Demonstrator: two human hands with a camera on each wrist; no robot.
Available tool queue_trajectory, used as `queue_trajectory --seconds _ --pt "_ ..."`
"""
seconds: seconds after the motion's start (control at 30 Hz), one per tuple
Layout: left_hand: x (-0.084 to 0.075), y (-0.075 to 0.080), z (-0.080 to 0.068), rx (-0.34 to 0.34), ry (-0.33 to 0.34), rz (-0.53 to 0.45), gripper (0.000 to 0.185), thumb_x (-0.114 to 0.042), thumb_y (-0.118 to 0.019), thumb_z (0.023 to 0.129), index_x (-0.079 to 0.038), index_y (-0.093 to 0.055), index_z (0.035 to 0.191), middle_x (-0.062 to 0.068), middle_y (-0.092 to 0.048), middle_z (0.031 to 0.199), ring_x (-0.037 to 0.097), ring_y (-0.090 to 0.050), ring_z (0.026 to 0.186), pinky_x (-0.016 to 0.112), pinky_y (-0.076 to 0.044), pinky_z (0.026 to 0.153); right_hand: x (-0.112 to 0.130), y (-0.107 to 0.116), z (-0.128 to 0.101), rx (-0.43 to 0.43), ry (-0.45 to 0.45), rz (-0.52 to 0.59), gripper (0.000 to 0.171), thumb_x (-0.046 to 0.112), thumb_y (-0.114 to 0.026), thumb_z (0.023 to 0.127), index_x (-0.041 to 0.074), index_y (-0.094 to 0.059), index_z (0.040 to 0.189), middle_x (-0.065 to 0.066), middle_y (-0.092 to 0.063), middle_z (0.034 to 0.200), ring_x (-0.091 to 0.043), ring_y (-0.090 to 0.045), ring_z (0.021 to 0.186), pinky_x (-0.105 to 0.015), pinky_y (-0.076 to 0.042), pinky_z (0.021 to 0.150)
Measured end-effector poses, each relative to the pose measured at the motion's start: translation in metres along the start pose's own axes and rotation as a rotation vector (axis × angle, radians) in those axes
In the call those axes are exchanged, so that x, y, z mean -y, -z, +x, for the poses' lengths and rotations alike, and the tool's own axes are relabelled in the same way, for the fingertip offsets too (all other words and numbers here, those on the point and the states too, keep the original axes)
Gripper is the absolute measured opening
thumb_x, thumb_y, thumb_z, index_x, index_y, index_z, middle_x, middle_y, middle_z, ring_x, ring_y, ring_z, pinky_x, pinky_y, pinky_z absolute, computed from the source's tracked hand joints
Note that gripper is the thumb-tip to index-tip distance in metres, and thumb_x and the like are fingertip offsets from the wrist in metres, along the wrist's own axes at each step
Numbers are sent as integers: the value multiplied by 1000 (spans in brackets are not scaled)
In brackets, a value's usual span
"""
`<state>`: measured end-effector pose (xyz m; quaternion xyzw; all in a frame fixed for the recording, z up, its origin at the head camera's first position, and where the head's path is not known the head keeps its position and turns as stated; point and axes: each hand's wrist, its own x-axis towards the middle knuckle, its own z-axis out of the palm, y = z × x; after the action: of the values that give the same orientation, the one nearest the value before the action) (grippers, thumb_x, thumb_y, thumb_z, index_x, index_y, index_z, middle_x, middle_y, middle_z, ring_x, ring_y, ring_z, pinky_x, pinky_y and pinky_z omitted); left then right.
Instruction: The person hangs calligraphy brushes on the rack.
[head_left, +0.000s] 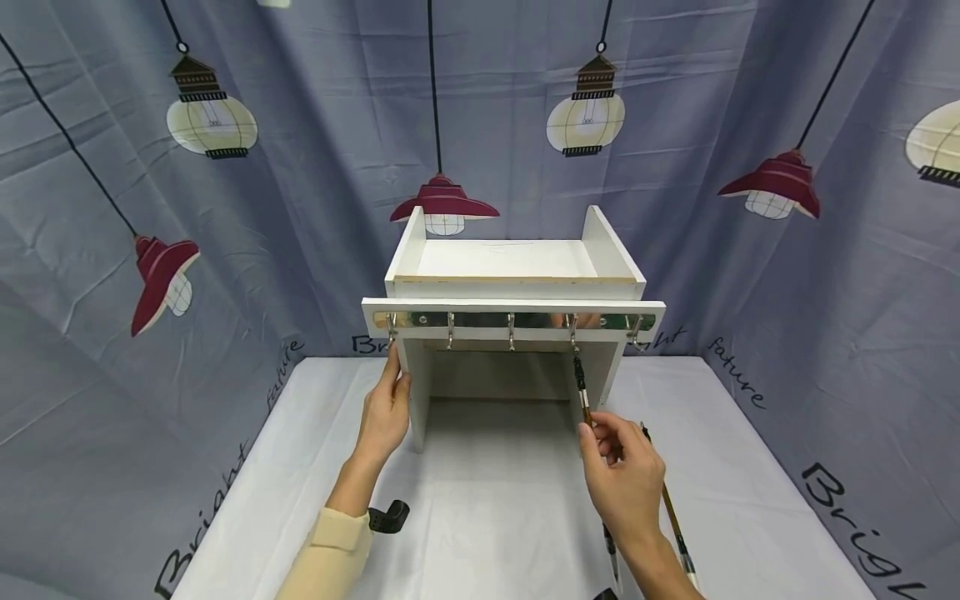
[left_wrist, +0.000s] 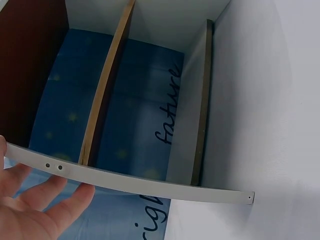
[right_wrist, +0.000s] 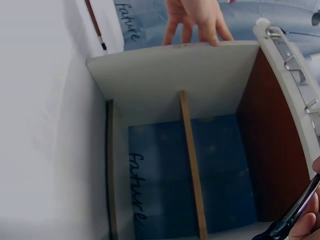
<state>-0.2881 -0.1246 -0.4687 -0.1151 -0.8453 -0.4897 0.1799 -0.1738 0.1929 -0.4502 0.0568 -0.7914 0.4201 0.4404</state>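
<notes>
The right hand (head_left: 621,479) pinches a calligraphy brush (head_left: 582,392) hanging from the fourth hook (head_left: 573,332) of the white shelf rack (head_left: 513,292), at about one o'clock from the hand. The left hand (head_left: 386,412), fingers straight, presses the rack's left side panel. A tug could probably slip the brush's loop off the hook (the loop itself is too small to make out). Two more brushes (head_left: 672,512) lie partly hidden under the right wrist.

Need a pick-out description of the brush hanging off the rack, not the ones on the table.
Start at the white shelf unit mid-table and its mirrored hook rail. The hanging brush dangles from the fourth hook from the left, its lower end pinched by the right hand. It alone hangs upright; the other brushes lie flat on the table.
</notes>
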Motion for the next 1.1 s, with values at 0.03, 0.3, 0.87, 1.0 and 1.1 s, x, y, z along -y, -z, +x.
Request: queue_trajectory --seconds 0.03,0.3,0.87,1.0,1.1 --pt "0 0 0 -3 -1 -1 59 -27 -43 113 -18 -18 166 13 -34 166 38 -57 134 56 -49 106 -1 -2 0 -3 2 1 20 -7 -79 84 0 -75 102 -4 -65 78 -8 -52 64 -11 -39 57" --pt "-1 0 0 -1 1 -11 59 -27 -43 113 -19 -19 166 13 -34 166 38 -57 134 56 -50 106 -6 -13 0 -6 -3 -4 18 -5 -79 85 -1 -73 101 -5 -65 77 -6 -51 64 -9 -38 57" --pt "2 -2 -3 -1 3 -11 59 -28 -43 113 -20 -18 166 15 -34 166 38 -59 133 56 -51 99 -27 -37 2 7 -5 -39 19 -4 -79 85 -4 -70 102 -9 -67 79 -14 -59 65 -10 -45 59" --pt "2 -2 -2 -6 -6 -7 60 -28 -43 113 -19 -18 166 15 -35 165 38 -59 132 56 -51 99 -31 -43 7 16 -6 -48 18 -1 -79 86 -4 -70 102 -9 -67 79 -18 -61 65 -9 -44 60" --pt "1 -2 -1 -11 -12 -7 59 -27 -44 113 -18 -19 166 15 -35 165 38 -60 131 56 -52 97 -35 -46 11 21 -15 -50 17 0 -79 86 -4 -70 100 -10 -68 80 -18 -61 65 -7 -43 60"
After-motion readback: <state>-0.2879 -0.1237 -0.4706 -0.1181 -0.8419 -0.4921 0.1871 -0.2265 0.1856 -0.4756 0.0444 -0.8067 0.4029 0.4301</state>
